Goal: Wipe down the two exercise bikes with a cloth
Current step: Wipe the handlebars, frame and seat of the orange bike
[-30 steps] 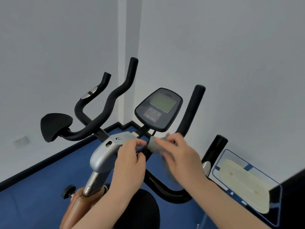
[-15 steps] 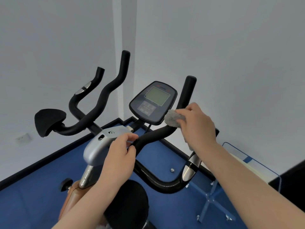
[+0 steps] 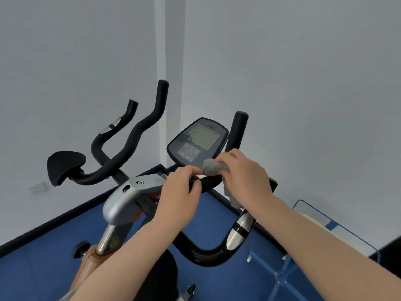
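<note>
An exercise bike stands in a room corner, with black handlebars (image 3: 138, 135), a silver stem cover (image 3: 128, 196) and a dark console (image 3: 198, 141) with a grey screen. My right hand (image 3: 245, 177) grips a grey cloth (image 3: 211, 167) wrapped on the right handlebar bar, just below the console. My left hand (image 3: 180, 192) grips the same bar close beside the cloth, fingers curled over it. A tail of the cloth hangs down under my right hand. Only this one bike is in view.
A black elbow pad (image 3: 64, 168) sits on the left handlebar end. Grey walls meet in a corner right behind the bike. The floor (image 3: 43, 268) is blue with a dark skirting. A clear blue-framed stand (image 3: 314, 242) stands at lower right.
My right hand slid the cloth back down the right bar toward my left hand, after having moved it up toward the console side. My left hand stayed on the bar.
</note>
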A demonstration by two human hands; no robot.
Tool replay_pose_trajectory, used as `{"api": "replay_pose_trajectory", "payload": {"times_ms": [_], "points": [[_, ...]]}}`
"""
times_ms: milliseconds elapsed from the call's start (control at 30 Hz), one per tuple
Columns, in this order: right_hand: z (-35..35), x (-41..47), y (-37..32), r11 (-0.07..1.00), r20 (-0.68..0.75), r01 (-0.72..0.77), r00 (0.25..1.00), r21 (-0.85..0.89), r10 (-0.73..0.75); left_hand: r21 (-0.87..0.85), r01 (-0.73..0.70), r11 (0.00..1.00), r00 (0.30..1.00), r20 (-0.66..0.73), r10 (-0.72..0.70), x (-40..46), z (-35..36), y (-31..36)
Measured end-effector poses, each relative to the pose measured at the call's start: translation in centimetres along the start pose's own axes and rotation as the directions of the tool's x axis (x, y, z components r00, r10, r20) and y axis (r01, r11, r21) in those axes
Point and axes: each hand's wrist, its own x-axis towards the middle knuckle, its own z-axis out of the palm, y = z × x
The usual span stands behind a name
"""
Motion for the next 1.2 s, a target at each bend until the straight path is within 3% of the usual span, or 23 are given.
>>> {"api": "replay_pose_trajectory", "payload": {"times_ms": [67, 133, 200, 300, 400, 433, 500, 567, 667, 733, 800, 900, 1100, 1200], "points": [[-1.7, 1.2, 1.5, 0.996, -0.154, -0.085, 0.984, 0.024, 0.088, -0.071, 0.05, 0.996, 0.998, -0.018, -0.052, 0.1, 0.7, -0.3], [-3.4, 2.5, 2.1, 0.993, -0.381, -0.035, 0.922, 0.108, 0.074, -0.103, 0.064, 0.993, 0.994, -0.083, -0.073, -0.4, 1.1, -0.7], [-3.8, 3.5, 2.1, 0.995, -0.457, -0.01, 0.888, 0.096, 0.053, -0.116, 0.064, 0.991, 0.99, -0.121, -0.078, -0.9, 1.2, -0.8], [-2.1, 3.4, 1.6, 0.992, -0.304, -0.101, 0.945, 0.074, 0.119, -0.133, 0.053, 0.99, 0.991, -0.112, -0.068, -0.9, 1.0, -0.8], [0.0, 1.7, 1.0, 0.997, -0.058, -0.072, 0.996, 0.033, 0.074, -0.143, 0.021, 0.989, 0.993, -0.112, -0.037, -1.0, 0.8, -0.9], [-0.4, 1.9, 1.1, 0.994, -0.035, -0.082, 0.996, 0.068, 0.084, -0.143, 0.014, 0.99, 0.993, -0.114, -0.03, -1.0, 0.9, -0.9], [-2.2, 3.6, 1.5, 0.985, -0.138, -0.104, 0.983, 0.137, 0.123, -0.128, 0.021, 0.992, 0.993, -0.11, -0.035, -1.0, 1.1, -1.0], [-3.1, 4.7, 1.1, 0.987, -0.259, -0.131, 0.954, 0.09, 0.15, -0.109, 0.025, 0.994, 0.994, -0.107, -0.036, -0.9, 1.1, -1.0], [-0.7, 2.8, -1.1, 0.986, -0.111, -0.15, 0.984, -0.075, 0.141, -0.123, -0.002, 0.992, 0.995, -0.096, -0.01, -1.0, 1.0, -1.1], [0.2, 1.5, -0.9, 0.979, -0.04, -0.203, 0.978, 0.015, 0.203, -0.16, -0.006, 0.987, 0.997, -0.082, -0.007, -1.1, 0.9, -1.2], [-0.7, 2.4, 0.2, 0.934, -0.099, -0.306, 0.94, 0.185, 0.328, -0.188, 0.012, 0.982, 0.997, -0.075, -0.026, -1.1, 0.9, -1.3], [-0.9, 2.4, -0.9, 0.896, -0.194, -0.371, 0.887, 0.245, 0.42, -0.251, 0.075, 0.965, 0.994, -0.062, -0.094, -1.0, 0.9, -1.2], [2.5, -3.4, -4.1, 0.8, -0.069, -0.416, 0.869, 0.431, 0.49, -0.582, 0.143, 0.801, 0.953, -0.137, -0.269, -0.8, 0.2, -0.8], [1.4, -1.4, -3.5, 0.737, -0.186, -0.431, 0.785, 0.52, 0.591, -0.613, 0.158, 0.775, 0.955, -0.105, -0.277, -0.9, 0.2, -0.6]]}}
